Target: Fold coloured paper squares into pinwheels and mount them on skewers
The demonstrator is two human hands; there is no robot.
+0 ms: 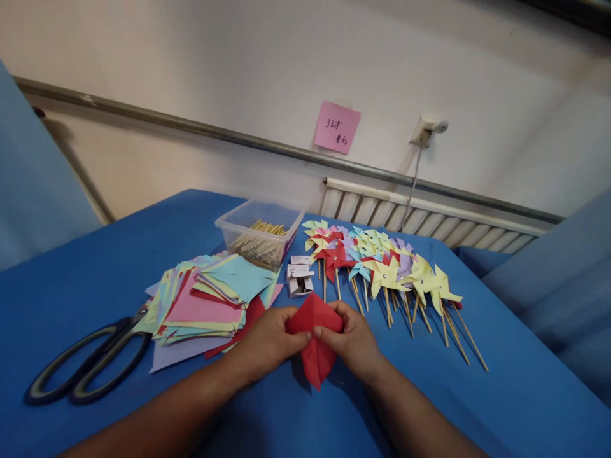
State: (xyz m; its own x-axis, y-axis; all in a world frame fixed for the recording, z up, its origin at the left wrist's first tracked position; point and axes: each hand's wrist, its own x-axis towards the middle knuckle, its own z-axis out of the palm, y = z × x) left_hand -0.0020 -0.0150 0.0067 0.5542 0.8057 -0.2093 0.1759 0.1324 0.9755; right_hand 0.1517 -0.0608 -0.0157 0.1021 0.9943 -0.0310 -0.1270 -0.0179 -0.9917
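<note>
Left hand [267,340] and right hand [351,337] are both closed in a pinch on one red paper square [315,337], partly folded, its lower point hanging just above the desk [501,407]. Desk surface is covered in smooth blue cloth. Just left of the hands lies a loose stack of coloured paper squares [210,299]; farther left, black-handled scissors [90,362]. Behind sits a clear plastic tub [260,232] of thin wooden sticks, with small white boxes [300,277] beside it. Right of these, finished paper pinwheels [382,264] on sticks lie in a row. A pink note [337,127] is stuck on the pale wall.
</note>
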